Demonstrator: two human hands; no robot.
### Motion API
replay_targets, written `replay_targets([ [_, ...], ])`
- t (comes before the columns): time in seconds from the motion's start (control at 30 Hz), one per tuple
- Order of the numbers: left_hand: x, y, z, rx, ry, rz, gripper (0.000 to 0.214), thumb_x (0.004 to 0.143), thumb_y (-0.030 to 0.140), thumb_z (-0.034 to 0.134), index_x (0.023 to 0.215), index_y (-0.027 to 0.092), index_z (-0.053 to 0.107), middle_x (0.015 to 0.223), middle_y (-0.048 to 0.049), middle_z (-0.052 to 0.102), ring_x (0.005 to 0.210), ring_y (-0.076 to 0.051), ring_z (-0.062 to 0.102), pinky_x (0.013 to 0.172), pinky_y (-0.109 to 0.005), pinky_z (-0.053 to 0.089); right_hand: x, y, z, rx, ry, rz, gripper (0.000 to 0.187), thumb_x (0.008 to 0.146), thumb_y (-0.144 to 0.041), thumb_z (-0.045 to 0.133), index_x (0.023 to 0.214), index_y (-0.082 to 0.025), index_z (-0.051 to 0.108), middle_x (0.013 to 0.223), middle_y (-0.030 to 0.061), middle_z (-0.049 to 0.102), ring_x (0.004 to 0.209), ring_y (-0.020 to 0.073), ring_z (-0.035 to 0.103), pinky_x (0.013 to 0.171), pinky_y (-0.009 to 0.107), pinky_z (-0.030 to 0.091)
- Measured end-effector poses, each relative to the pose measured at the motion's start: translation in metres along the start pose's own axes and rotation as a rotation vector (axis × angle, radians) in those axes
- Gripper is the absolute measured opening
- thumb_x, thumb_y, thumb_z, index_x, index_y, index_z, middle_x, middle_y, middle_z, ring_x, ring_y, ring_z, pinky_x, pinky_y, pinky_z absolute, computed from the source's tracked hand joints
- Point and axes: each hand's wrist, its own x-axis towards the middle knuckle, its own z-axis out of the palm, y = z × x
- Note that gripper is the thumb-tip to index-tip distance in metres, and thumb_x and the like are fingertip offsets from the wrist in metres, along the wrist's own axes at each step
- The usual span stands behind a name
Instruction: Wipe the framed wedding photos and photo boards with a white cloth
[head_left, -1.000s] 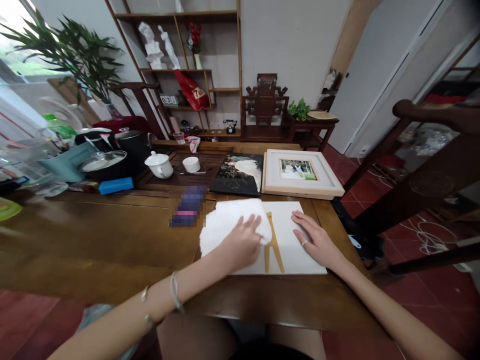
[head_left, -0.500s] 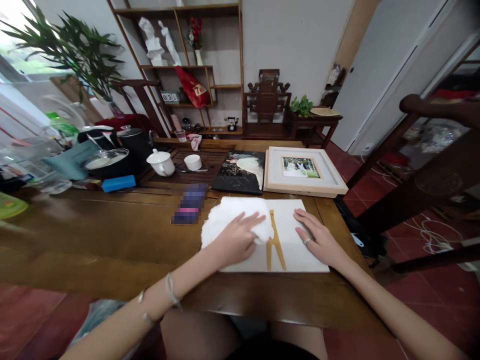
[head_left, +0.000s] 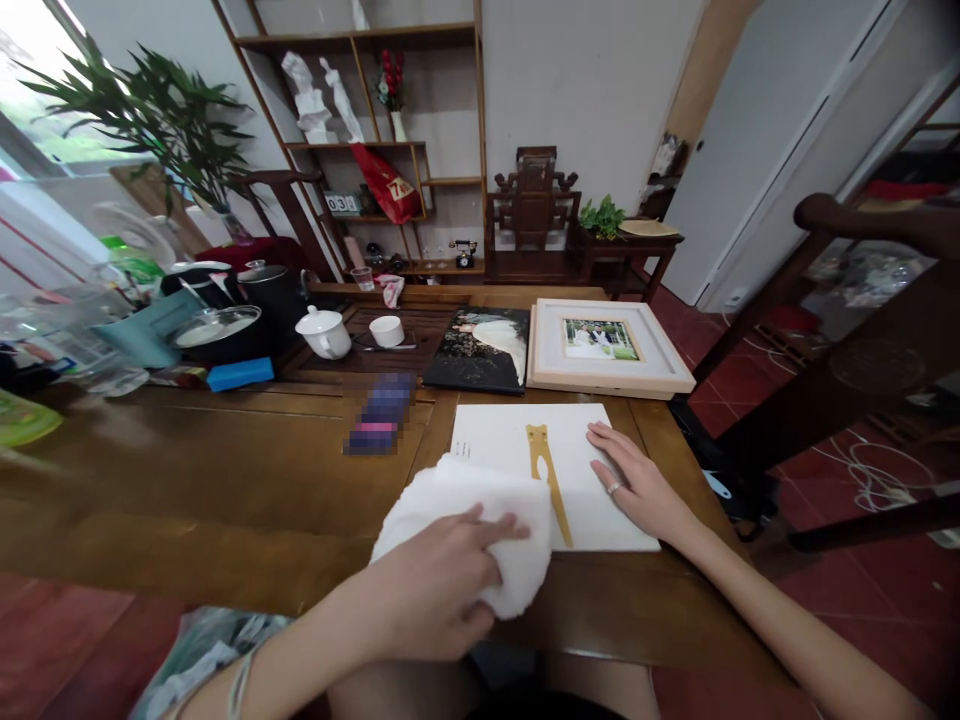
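My left hand [head_left: 450,575] grips a white cloth [head_left: 431,500] from above, two fingers stretched over it and the thumb at its near edge. The cloth covers the near left part of a flat white board or album cover [head_left: 491,430] and hangs over the table's front edge. On the white surface a gold two-legged design [head_left: 538,440] shows, its left leg hidden by the cloth. Small dark print is visible near the upper left corner. My right hand [head_left: 637,485], with a ring, lies flat on the board's right side, fingers stretched out.
Behind the board lie a black picture panel [head_left: 472,370] and a pale framed photo [head_left: 660,345]. A pixelated dark blue item [head_left: 382,412], a blue block [head_left: 240,374], a lidded white cup [head_left: 324,335] and a black pan [head_left: 217,335] stand further left on the table [head_left: 225,470].
My left hand has drawn the cloth toward me and slightly left, baring the board's upper left part and the design's whole top. My right hand has stayed in place.
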Motion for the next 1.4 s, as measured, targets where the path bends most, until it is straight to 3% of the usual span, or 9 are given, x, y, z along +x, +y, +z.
replay_targets([
  [0.07, 0.005, -0.011, -0.003, 0.023, 0.014, -0.048, 0.017, 0.071, 0.01, 0.056, 0.066, 0.02, 0.069, 0.137, -0.0045, 0.053, 0.124, -0.02, 0.052, 0.111, -0.034, 0.034, 0.0, 0.0, 0.0, 0.004, 0.008, -0.002, 0.039, 0.092, -0.034, 0.046, 0.13, -0.025, 0.052, 0.139, 0.0102, 0.049, 0.133, 0.0261, 0.043, 0.11, 0.052, 0.036],
  [0.27, 0.054, -0.086, 0.004, 0.165, 0.116, -0.136, 0.025, 0.064, 0.0, 0.05, 0.073, 0.016, 0.066, 0.148, -0.0063, 0.039, 0.136, -0.027, 0.036, 0.112, -0.052, 0.026, 0.001, -0.001, -0.002, 0.013, -0.013, -0.001, 0.039, 0.093, -0.034, 0.044, 0.13, -0.025, 0.051, 0.14, 0.0095, 0.049, 0.134, 0.0258, 0.041, 0.111, 0.052, 0.035],
  [0.33, 0.067, -0.095, 0.009, 0.223, 0.128, -0.132, 0.032, 0.063, -0.006, 0.045, 0.076, 0.015, 0.066, 0.15, -0.0057, 0.036, 0.137, -0.028, 0.034, 0.111, -0.053, 0.028, 0.001, -0.002, -0.002, 0.007, -0.024, 0.012, 0.038, 0.093, -0.034, 0.044, 0.13, -0.025, 0.051, 0.14, 0.01, 0.048, 0.134, 0.0253, 0.04, 0.111, 0.051, 0.034],
  [0.47, 0.064, -0.066, 0.019, 0.282, 0.115, -0.066, 0.033, 0.065, -0.008, 0.046, 0.077, 0.014, 0.067, 0.151, -0.0066, 0.032, 0.135, -0.032, 0.036, 0.106, -0.05, 0.038, 0.0, -0.001, -0.002, 0.012, -0.033, 0.009, 0.039, 0.093, -0.033, 0.044, 0.132, -0.025, 0.05, 0.141, 0.0099, 0.048, 0.135, 0.0253, 0.04, 0.111, 0.051, 0.035],
  [0.63, 0.022, -0.002, 0.023, 0.246, 0.043, 0.054, 0.021, 0.068, 0.004, 0.054, 0.078, 0.015, 0.069, 0.149, -0.0095, 0.037, 0.132, -0.033, 0.042, 0.101, -0.041, 0.046, -0.001, 0.0, -0.001, 0.022, -0.01, -0.009, 0.04, 0.093, -0.033, 0.045, 0.133, -0.026, 0.049, 0.141, 0.0096, 0.048, 0.134, 0.0262, 0.04, 0.11, 0.053, 0.036],
  [0.77, 0.01, -0.003, 0.022, 0.232, 0.074, 0.002, 0.018, 0.072, 0.005, 0.054, 0.075, 0.014, 0.069, 0.148, -0.0123, 0.038, 0.128, -0.029, 0.047, 0.103, -0.037, 0.044, 0.0, -0.001, -0.001, 0.008, -0.009, -0.009, 0.04, 0.093, -0.033, 0.044, 0.132, -0.025, 0.049, 0.141, 0.0103, 0.048, 0.134, 0.0262, 0.04, 0.11, 0.053, 0.036],
  [0.97, 0.062, -0.054, 0.013, 0.132, 0.19, -0.163, 0.013, 0.074, 0.011, 0.055, 0.078, 0.013, 0.067, 0.145, -0.0155, 0.042, 0.134, -0.028, 0.039, 0.112, -0.044, 0.031, 0.001, -0.003, -0.002, -0.013, -0.03, 0.001, 0.039, 0.094, -0.032, 0.044, 0.13, -0.021, 0.05, 0.14, 0.0123, 0.048, 0.135, 0.0253, 0.04, 0.111, 0.05, 0.036],
  [1.2, 0.13, -0.052, 0.004, -0.053, 0.254, -0.065, 0.017, 0.082, 0.02, 0.052, 0.084, 0.011, 0.067, 0.12, -0.0164, 0.063, 0.116, -0.028, 0.055, 0.097, -0.036, 0.043, 0.001, -0.002, -0.002, -0.021, -0.035, -0.015, 0.038, 0.094, -0.03, 0.043, 0.131, -0.023, 0.047, 0.139, 0.0115, 0.048, 0.134, 0.0253, 0.039, 0.111, 0.05, 0.036],
  [1.4, 0.181, -0.056, -0.001, -0.133, 0.181, 0.005, 0.022, 0.087, 0.024, 0.046, 0.086, 0.012, 0.065, 0.092, -0.0075, 0.069, 0.089, -0.021, 0.062, 0.08, -0.029, 0.046, 0.003, -0.005, -0.005, -0.021, -0.057, -0.023, 0.03, 0.093, -0.027, 0.043, 0.122, -0.021, 0.05, 0.13, 0.0128, 0.052, 0.128, 0.0261, 0.044, 0.107, 0.047, 0.039],
])
